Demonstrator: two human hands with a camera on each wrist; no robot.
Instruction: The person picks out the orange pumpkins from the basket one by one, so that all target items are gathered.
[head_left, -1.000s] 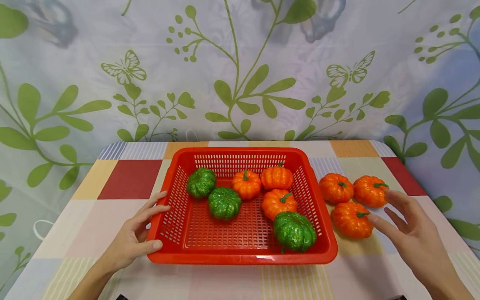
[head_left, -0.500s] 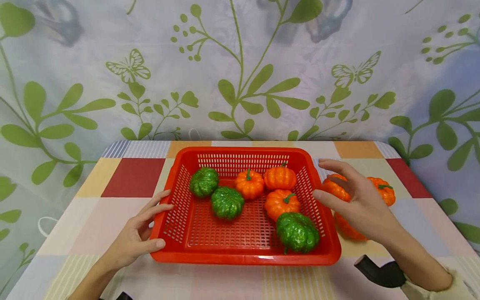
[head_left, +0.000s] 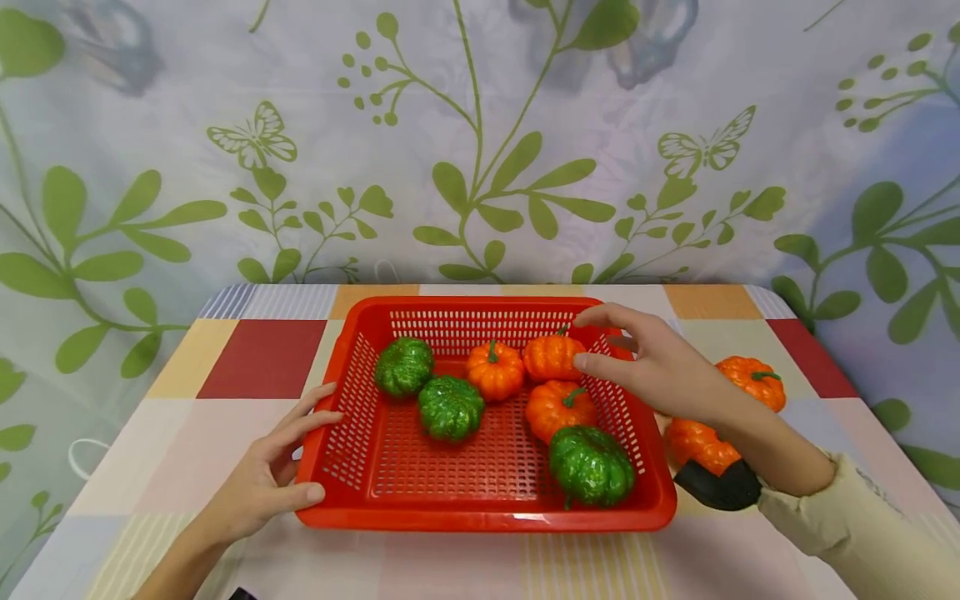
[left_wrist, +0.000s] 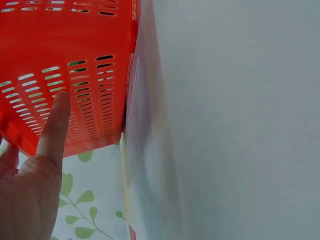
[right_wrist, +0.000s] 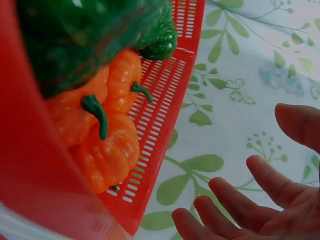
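A red plastic basket (head_left: 487,518) holds three orange pumpkins, among them a back-right orange pumpkin (head_left: 551,358), and three green pumpkins, the nearest being a glossy green pumpkin (head_left: 592,467). On its left rim lie the spread fingertips and thumb of my left hand (head_left: 258,475). The left wrist view shows one straight finger (left_wrist: 55,127) against the slotted outer wall. Over the right rim, close to the back-right pumpkin, reaches my right hand (head_left: 656,362). Its fingers (right_wrist: 235,200) are spread and hold nothing in the right wrist view.
Right of the basket, two orange pumpkins show on the checked tablecloth (head_left: 450,567): a rear pumpkin (head_left: 753,379) and a nearer pumpkin (head_left: 697,442) partly behind the right wrist. A patterned curtain (head_left: 337,125) hangs behind the table.
My right hand has moved left from beside the loose pumpkins to over the basket's right rim, its arm now covering one loose pumpkin. The left hand stays on the left rim.
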